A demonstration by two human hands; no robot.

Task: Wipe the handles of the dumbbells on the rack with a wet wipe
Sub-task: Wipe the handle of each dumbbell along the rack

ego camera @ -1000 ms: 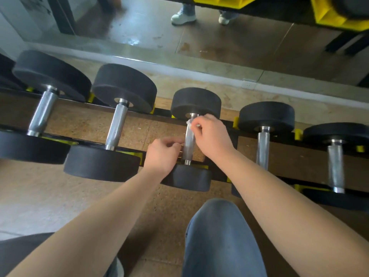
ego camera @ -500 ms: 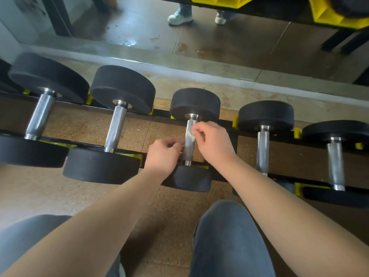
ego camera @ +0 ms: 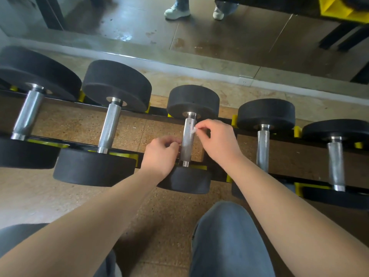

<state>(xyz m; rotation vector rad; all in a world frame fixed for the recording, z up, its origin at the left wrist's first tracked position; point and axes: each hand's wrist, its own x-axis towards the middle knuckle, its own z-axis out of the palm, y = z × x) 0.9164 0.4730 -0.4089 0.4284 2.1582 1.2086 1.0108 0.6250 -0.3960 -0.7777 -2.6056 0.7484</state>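
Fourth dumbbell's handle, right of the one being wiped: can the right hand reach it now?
Probably yes. The right hand, pinching the wipe, is just beside that handle, which lies bare with nothing over it.

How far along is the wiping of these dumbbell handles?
The right hand pinches a white wipe at the middle handle, the left hand curled beside it. None of the other four handles shows wetness, so what is done or left cannot be told.

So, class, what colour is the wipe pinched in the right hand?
White: the wipe shows best in the head view.
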